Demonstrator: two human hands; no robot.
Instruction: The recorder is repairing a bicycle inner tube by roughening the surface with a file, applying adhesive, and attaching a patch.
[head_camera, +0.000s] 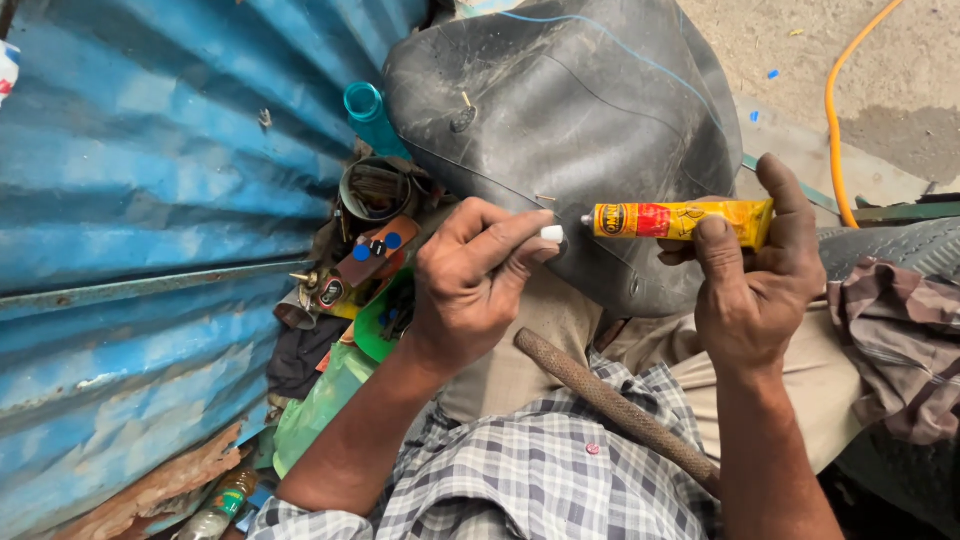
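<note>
My right hand (752, 285) holds a yellow and red glue tube (680, 219) level, its nozzle pointing left. My left hand (470, 280) pinches the tube's small white cap (551, 233) just off the nozzle tip. Both hands hover over a black rubber inner tube (570, 110) draped across my lap, with its valve stem (464, 115) showing near the top. A rough round metal rasp (610, 405) lies across my checked shirt below the hands.
A blue corrugated metal wall (150, 200) fills the left. At its foot lies a clutter of small tools, a tin (375, 190), a teal bottle (368, 112) and green plastic (320, 405). An orange hose (835, 120) runs over the ground at top right. A tyre (900, 245) with checked cloth (900, 340) sits right.
</note>
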